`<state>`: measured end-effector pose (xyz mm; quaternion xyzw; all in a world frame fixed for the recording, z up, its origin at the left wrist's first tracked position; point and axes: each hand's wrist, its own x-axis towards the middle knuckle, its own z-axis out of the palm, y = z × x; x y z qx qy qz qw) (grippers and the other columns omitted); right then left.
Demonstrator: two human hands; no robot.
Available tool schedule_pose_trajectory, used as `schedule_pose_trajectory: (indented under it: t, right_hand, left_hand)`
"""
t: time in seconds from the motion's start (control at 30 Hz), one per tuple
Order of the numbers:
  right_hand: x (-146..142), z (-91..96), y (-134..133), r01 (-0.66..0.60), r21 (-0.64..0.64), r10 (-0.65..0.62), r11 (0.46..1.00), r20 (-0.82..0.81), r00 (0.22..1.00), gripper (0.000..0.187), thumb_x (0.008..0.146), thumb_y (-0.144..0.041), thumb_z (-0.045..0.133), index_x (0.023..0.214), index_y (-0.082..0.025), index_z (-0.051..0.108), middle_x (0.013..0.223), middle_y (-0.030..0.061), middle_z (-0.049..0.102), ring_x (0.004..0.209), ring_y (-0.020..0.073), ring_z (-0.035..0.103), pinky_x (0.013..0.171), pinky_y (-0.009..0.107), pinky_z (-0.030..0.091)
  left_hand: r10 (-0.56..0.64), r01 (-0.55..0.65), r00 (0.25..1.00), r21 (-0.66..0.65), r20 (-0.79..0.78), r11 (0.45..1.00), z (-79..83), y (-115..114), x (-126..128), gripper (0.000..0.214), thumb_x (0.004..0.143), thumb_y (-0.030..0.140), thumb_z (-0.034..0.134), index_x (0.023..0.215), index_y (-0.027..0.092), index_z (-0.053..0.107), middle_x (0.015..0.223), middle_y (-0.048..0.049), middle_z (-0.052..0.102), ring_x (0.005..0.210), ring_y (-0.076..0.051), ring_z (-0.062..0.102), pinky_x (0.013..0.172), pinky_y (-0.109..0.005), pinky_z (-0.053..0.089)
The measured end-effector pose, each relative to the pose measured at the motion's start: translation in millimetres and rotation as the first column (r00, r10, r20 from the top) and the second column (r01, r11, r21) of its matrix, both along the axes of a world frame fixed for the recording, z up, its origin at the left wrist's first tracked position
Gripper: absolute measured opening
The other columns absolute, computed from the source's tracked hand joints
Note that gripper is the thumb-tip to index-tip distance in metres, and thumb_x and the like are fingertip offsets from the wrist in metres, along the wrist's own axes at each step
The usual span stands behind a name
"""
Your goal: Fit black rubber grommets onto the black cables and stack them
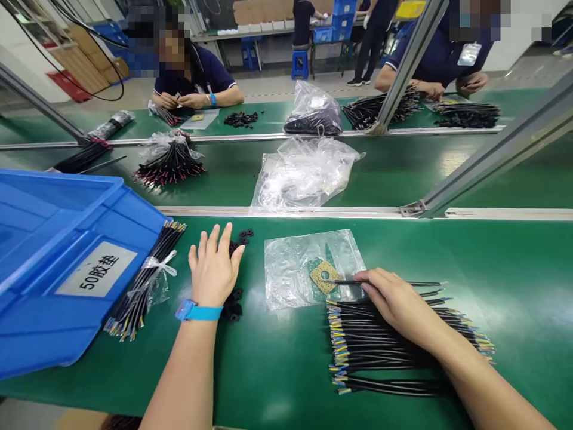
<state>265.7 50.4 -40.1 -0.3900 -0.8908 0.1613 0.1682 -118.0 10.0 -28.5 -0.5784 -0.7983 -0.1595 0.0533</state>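
Holding black cable (pixel 348 282) to yellow pad (pixel 317 278), 5 o'clock, is prob. curr. step: R grip (pixel 390 297) pinching it; L grip (pixel 212 270), 8 o'clock, spread nr blk bits (pixel 233 310). Next prob. needs steady R pinch.

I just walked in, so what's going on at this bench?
The right hand holds a black cable, its tip at a yellowish sponge on a clear bag. More cables lie side by side beneath that hand and forearm. The open left hand is by some small black pieces; a tied cable bundle lies beside a blue bin.
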Motion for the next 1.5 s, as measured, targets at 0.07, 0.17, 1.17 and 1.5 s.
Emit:
schedule_pose_trajectory:
  t: [0.07,0.17,1.17,1.5]
  right_hand:
    - [1,-0.4,-1,0.0,0.01,0.0,1.0,0.006,1.0,0.027,0.108,-0.028,0.035,0.115,-0.023,0.061,0.101,0.006,0.071,0.087,0.0198,0.069,0.076,0.034,0.053]
    - [3,1.5,-2,0.0,0.021,0.001,1.0,-0.031,1.0,0.028,0.108,-0.03,0.035,0.117,-0.024,0.062,0.103,0.0069,0.071,0.089,0.0203,0.069,0.077,0.034,0.053]
    - [0,6.7,2,0.012,0.0,-0.012,1.0,-0.124,0.992,0.026,0.106,-0.026,0.04,0.115,-0.024,0.064,0.101,0.0048,0.073,0.089,0.0189,0.071,0.079,0.034,0.058]
    - [-1,16.9,7,0.031,-0.081,-0.04,0.996,-0.103,0.994,0.026,0.105,-0.024,0.041,0.117,-0.023,0.064,0.104,0.0067,0.071,0.094,0.0199,0.07,0.083,0.033,0.057]
  left_hand:
    - [0.049,-0.043,0.995,-0.073,0.084,0.996,-7.5,3,-12,0.068,0.103,0.055,0.034,0.159,0.018,0.039,0.166,-0.0208,0.033,0.154,-0.047,0.023,0.117,-0.075,0.02]
    - [0.041,-0.016,0.966,-0.097,0.257,0.995,-9.5,-9,-42,0.074,0.103,0.062,0.02,0.158,0.017,0.04,0.162,-0.0212,0.041,0.153,-0.039,0.033,0.121,-0.066,0.025]
    - [-0.398,0.484,0.823,-0.133,0.406,0.865,1.8,63,-36,0.065,0.103,0.059,0.024,0.135,0.024,0.068,0.146,-0.0054,0.063,0.148,-0.026,0.044,0.123,-0.049,0.032]
    - [-0.546,0.583,0.81,-0.202,0.214,0.787,25.0,2,-10,0.042,0.085,0.063,0.07,0.118,0.039,0.076,0.141,-0.0018,0.067,0.141,-0.036,0.049,0.12,-0.062,0.027]
